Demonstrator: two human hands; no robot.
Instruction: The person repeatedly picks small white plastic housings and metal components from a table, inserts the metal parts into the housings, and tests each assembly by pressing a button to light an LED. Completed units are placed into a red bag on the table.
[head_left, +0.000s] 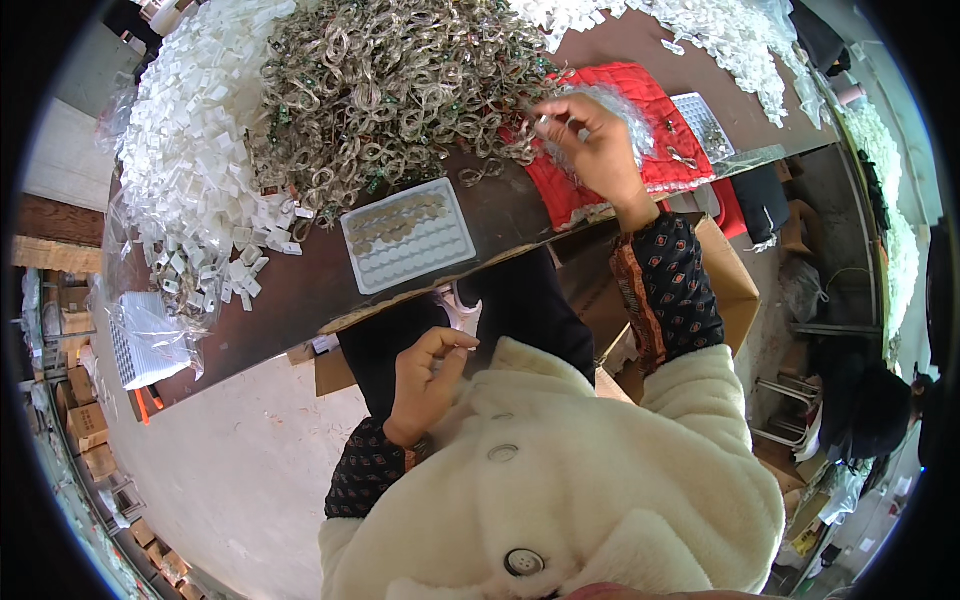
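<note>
My right hand point(597, 150) is raised over the red quilted cloth point(550, 195), at the right edge of a large heap of coiled clear-wire bundles point(400, 85). Its thumb and forefinger come together; whatever is between them is too small to name. Below the table edge, in front of my coat, my left hand point(425, 385) is closed with thumb and forefinger nearly meeting, and I cannot make out what they hold. A pale pink object point(460, 312) shows just beyond it, over my lap. A white moulded tray point(410, 265) lies near the table edge, its far rows filled with small brownish-grey pieces.
White plastic pieces point(195, 130) form a tall heap on the left, with more white pieces point(715, 45) at the back right. Clear plastic point(628, 115) lies on the red cloth. A stack of white trays point(145, 345) sits at the left corner. Under the table stands a cardboard box point(725, 275).
</note>
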